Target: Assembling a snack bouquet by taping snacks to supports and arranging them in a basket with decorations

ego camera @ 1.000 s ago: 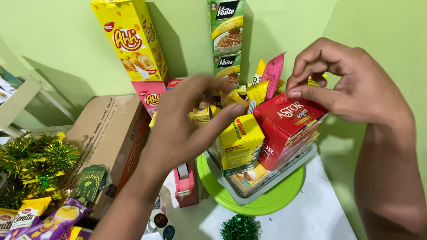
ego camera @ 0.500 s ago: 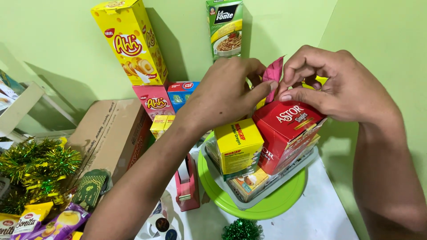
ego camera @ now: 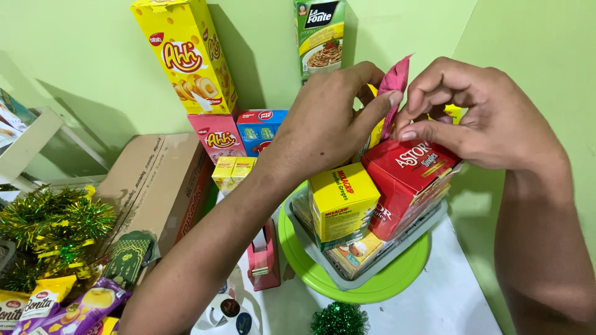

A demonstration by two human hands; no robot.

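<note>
My left hand [ego camera: 332, 118] and my right hand [ego camera: 472, 111] both pinch a pink sachet [ego camera: 393, 84] that stands upright behind a red snack box [ego camera: 406, 174]. A yellow box [ego camera: 343, 201] leans beside the red one. Both boxes sit with other packs on a grey tray [ego camera: 397, 251], which rests on a round green plate [ego camera: 379, 282]. Yellow sachets show partly behind my fingers.
A tall yellow snack box [ego camera: 186, 56] and a green pasta box [ego camera: 320, 37] stand by the green wall. Pink, blue and small yellow boxes sit below. A cardboard box [ego camera: 155, 186], gold and green tinsel [ego camera: 53, 226], a pink tape dispenser [ego camera: 264, 257] and snack packets [ego camera: 56, 304] lie left.
My left hand rose from the small boxes to the pink sachet and joined my right hand on it. Both hands lifted above the red box.
</note>
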